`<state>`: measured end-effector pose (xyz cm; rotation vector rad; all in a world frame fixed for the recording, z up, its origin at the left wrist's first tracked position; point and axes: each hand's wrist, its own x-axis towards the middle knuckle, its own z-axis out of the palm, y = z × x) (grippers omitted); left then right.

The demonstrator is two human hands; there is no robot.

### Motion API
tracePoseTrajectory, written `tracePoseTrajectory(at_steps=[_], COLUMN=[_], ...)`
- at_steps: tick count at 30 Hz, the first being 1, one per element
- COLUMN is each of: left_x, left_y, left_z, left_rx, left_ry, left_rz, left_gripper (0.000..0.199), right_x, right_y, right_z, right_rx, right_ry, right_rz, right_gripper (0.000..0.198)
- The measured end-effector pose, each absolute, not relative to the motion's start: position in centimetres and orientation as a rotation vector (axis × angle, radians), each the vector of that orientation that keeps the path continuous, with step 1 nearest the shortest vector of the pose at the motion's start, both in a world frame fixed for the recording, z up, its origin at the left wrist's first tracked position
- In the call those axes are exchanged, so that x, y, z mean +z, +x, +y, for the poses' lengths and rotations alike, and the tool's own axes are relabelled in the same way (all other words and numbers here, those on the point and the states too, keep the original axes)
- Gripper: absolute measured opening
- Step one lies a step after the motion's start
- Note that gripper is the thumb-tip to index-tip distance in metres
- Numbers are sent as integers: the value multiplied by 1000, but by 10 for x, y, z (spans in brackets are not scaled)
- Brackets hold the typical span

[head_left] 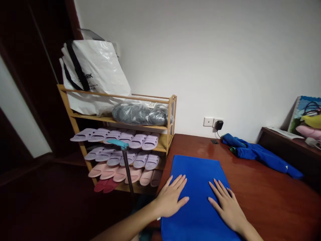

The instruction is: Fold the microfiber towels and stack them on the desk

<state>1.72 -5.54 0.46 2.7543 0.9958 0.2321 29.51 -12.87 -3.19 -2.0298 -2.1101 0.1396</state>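
A blue cloth [198, 214] lies flat in a long rectangle on the reddish-brown wooden table [271, 194], its left side along the table's left edge. My left hand [172, 197] rests palm down near the cloth's left side, fingers spread. Across from it, my right hand [225, 204] lies flat near the cloth's right side, fingers also apart. Neither hand grips anything. Farther back on the right, more bunched blue fabric [260, 154] with a bit of green trim lies on the table.
Left of the table stands a wooden shoe rack [170, 117] with rows of slippers [150, 140] and a white bag [100, 67]. A stick with a light-blue top [120, 144] stands before it. A black plug [219, 125] sits in the wall socket. A dark raised shelf [276, 140] borders the right.
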Motion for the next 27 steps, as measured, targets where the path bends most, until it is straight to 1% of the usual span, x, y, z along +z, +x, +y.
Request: tracePoseTrajectory(at_steps=[6,9,12,16,27], left_x=[4,7,6,0,1], left_y=[30,34,36,35,15], left_z=[-17,-19,-37,-57,-65], left_rx=[188,241,318,231,216], left_ry=[2780,2831,2862,2814,2788], left_rz=[1076,1134,1064,948,921], left_gripper=[65,65,65,70,63], right_x=[-20,-15,-15,-22,-33], right_y=[302,293,277,265,283], right_z=[-87,-81,-90,-106,-135], right_rx=[116,48,39,92,16], right_ry=[-2029,-2030,-1964,-1918,-1994], right_rz=[-2143,-2121,-2168,-2226,-2195], right_gripper=[65,66,65,64,60])
